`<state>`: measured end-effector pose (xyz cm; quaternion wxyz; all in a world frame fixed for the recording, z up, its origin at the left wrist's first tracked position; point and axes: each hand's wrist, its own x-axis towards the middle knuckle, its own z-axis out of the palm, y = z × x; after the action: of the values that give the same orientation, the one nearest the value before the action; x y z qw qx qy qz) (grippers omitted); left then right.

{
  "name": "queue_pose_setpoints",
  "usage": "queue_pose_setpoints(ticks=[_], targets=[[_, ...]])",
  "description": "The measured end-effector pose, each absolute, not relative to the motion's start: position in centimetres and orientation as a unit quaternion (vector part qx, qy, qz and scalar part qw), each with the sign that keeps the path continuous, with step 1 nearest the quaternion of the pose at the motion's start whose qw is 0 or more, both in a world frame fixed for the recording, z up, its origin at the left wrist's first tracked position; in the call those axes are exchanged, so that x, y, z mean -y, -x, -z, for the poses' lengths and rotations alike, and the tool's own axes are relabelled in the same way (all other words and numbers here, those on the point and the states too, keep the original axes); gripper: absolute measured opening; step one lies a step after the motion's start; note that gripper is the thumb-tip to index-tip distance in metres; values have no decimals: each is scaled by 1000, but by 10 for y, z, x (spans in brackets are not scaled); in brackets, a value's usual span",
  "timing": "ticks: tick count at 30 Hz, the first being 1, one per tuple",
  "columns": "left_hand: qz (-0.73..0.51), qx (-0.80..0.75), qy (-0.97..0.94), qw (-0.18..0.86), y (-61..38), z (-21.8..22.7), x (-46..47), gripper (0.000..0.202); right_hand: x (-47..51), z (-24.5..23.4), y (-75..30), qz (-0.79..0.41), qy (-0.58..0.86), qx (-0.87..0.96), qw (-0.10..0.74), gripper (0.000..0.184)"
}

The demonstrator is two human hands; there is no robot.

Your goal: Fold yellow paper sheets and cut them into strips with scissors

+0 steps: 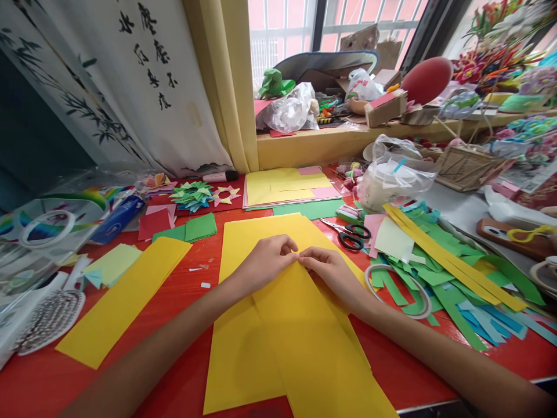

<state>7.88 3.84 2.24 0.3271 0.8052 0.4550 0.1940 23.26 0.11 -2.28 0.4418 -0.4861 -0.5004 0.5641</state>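
Both hands meet over large sheets of yellow paper in the middle of the red table. My left hand (270,260) pinches the far corner of an upper yellow sheet (313,337), its fingers curled. My right hand (328,268) comes from the other side and pinches that same corner, fingertips against the left ones. This sheet lies at an angle, its near end reaching past the bottom of the view. More yellow paper (241,360) lies flat beneath it. Scissors (348,233) with black handles rest just beyond my right hand, and a tape roll (398,290) sits beside my right forearm.
Yellow strips (126,302) lie left, near a hairbrush (54,319) and a blue tube (117,219). Green and blue paper strips (452,290) pile up at right. Folded paper stars (194,196) and a paper stack (285,186) stand behind. A cluttered windowsill (300,145) borders the table.
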Motion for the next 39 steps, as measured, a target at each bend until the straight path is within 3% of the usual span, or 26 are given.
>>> queue_pose_setpoints(ticks=[15,28,39], targets=[[-188,-416,-875,159,-82,-18,-31,16,0,21,-232,-504,517,538,435,19],[-230,-397,-881,113,-75,-50,-30,13,6,6,-230,-522,469,521,485,16],[-290,-441,-847,67,-54,-70,-45,14,8,4,-229,-550,477,511,456,13]])
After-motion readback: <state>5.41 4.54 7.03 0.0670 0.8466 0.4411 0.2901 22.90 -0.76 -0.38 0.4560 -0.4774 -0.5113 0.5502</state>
